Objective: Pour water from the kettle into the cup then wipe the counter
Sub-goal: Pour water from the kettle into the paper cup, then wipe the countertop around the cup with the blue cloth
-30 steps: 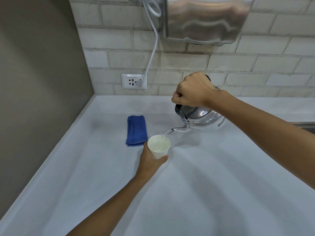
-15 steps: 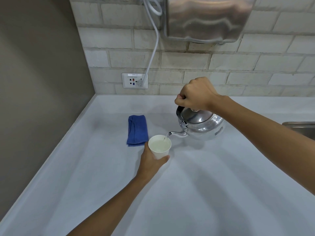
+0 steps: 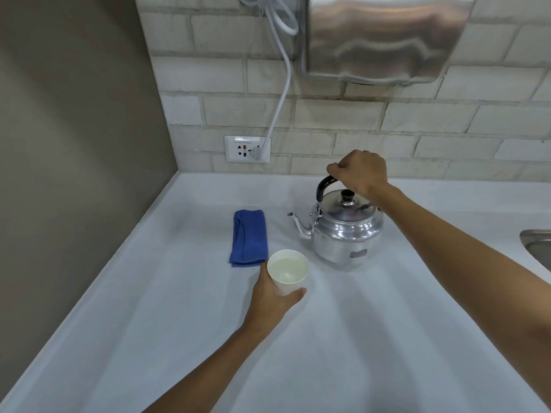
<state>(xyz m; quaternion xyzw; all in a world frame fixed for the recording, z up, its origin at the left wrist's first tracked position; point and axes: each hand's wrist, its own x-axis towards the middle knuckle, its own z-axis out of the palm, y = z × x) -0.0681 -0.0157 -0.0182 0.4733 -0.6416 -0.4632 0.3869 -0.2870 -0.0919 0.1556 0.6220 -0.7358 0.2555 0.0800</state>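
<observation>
No label can be read. The round polished-metal kettle (image 3: 347,231) is held upright on the matte white bench (image 3: 149,308) by its black handle in the right hand (image 3: 359,171); at seven o'clock from it, the white paper cup (image 3: 287,271) of water is gripped by the left hand (image 3: 272,299).

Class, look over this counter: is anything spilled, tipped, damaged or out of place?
Nothing stands out. The silver metal kettle sits upright, right hand on its handle. The left hand holds the white paper cup of water upright. The folded blue cloth lies flat; no puddle shows on the white counter.
</observation>
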